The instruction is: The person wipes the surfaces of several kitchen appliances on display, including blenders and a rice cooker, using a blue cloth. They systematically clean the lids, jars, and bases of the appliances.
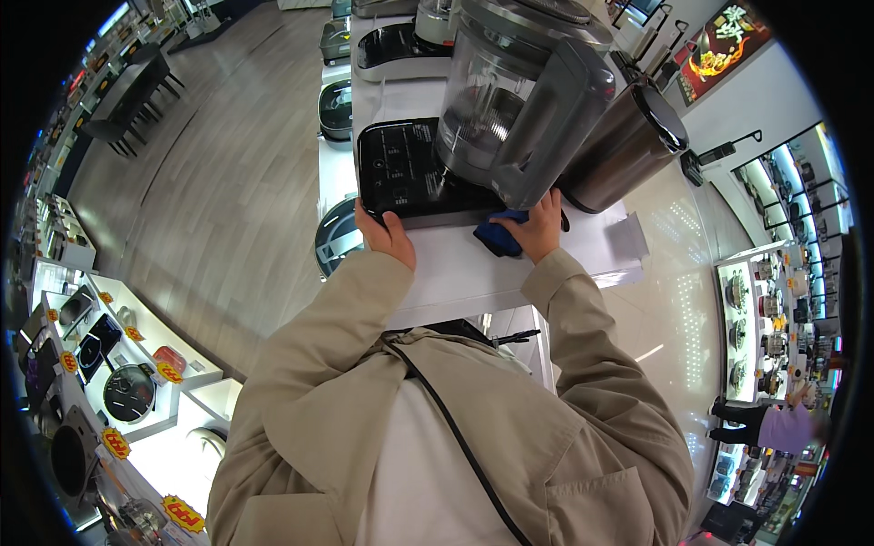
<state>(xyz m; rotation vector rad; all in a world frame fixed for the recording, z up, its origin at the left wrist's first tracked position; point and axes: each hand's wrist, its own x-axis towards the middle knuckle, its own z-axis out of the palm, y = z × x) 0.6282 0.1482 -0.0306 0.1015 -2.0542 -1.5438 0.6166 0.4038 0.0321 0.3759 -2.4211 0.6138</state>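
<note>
A blender (482, 118) with a clear jug and thick grey handle stands on a black base (398, 168) with a flat control panel. My left hand (387, 238) grips the near left corner of this base, its thumb along the front edge. Near the base's right front, my right hand (539, 227) is closed on a dark blue cloth (500, 238), just under the jug handle. Part of the cloth hangs over the white counter (446, 273). The right fingertips are partly hidden behind the handle.
A tall dark brown cylindrical container (628, 146) stands right of the blender. Behind it sits another appliance (401, 47). Lidded pots (337, 109) line a lower ledge at left. Shelves of pans (129, 393) are lower left; a person in purple (787, 428) stands far right.
</note>
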